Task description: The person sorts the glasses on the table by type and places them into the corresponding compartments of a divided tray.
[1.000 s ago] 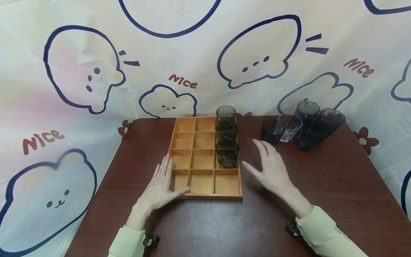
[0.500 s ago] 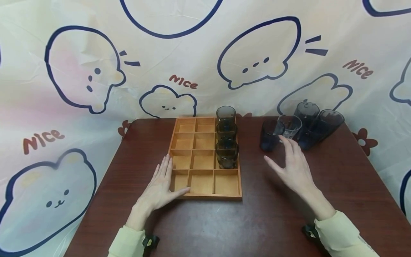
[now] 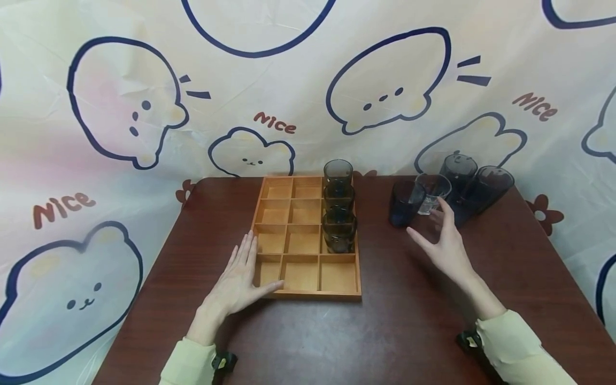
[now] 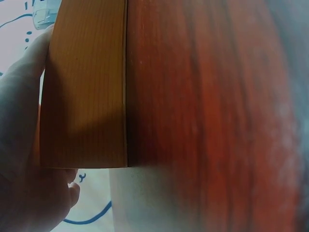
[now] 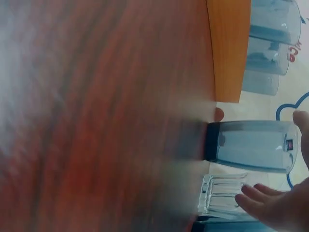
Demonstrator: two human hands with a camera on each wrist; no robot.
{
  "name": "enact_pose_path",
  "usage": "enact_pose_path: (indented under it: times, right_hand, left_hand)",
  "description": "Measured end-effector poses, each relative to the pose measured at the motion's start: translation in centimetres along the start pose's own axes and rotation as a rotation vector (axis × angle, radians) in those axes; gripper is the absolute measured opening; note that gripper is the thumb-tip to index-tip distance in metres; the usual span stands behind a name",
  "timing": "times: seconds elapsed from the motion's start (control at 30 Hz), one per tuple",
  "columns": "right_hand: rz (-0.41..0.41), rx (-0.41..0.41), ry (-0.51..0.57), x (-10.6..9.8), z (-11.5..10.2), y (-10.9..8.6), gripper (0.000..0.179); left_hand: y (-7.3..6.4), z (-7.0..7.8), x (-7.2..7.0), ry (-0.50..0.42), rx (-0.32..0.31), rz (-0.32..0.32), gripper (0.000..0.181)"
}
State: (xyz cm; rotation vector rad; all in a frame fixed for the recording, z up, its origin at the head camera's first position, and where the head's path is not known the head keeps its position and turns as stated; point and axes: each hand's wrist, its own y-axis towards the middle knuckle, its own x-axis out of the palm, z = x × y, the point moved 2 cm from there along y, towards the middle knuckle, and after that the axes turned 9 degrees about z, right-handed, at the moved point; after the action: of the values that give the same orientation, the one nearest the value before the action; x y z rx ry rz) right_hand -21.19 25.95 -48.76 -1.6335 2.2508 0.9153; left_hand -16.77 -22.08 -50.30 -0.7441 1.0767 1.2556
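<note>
My left hand [image 3: 238, 283] rests along the near left corner of a divided wooden box [image 3: 337, 293], its fingers straight on the left side and the thumb over the front edge. Three dark tinted glasses [image 3: 339, 232] stand in the box's right column. My right hand [image 3: 449, 251] is by the loose glasses, thumb and fingers spread apart. Closest to its thumb is a blue-tinted glass [image 3: 403, 206], upright on the table. In the right wrist view, the fingers reach between that blue glass [image 5: 256, 145] and a ribbed clear glass [image 5: 219, 193], with nothing held.
Several more dark glasses [image 3: 488, 187] stand close together behind the right hand, at the back right of the brown table [image 3: 308, 342]. A cloth with cartoon drawings [image 3: 298, 69] hangs behind the table.
My right hand has moved right, away from the box's side to the loose glasses, and its fingers now bend more. The left hand has stayed on the box.
</note>
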Motion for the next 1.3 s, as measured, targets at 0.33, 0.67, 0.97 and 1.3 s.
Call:
enact_pose_path:
  times: [0.33, 0.67, 0.97, 1.3]
  right_hand:
    - [-0.137, 0.062, 0.167, 0.2, 1.4, 1.9, 0.106]
    - [-0.095, 0.074, 0.229, 1.6, 1.0, 3.0, 0.112]
    - [-0.078, 0.124, 0.327, 2.9, 1.0, 3.7, 0.112]
    - [-0.012, 0.180, 0.387, 4.4, 0.9, 4.2, 0.109]
  left_hand:
    - [0.0, 0.0, -0.1, -0.012, -0.003, -0.001, 0.134]
    - [0.0, -0.1, -0.1, -0.008, -0.022, -0.012, 0.135]
    - [0.1, 0.0, -0.1, -0.010, -0.028, -0.013, 0.136]
    - [0.1, 0.0, 0.1, -0.006, -0.031, -0.019, 0.136]
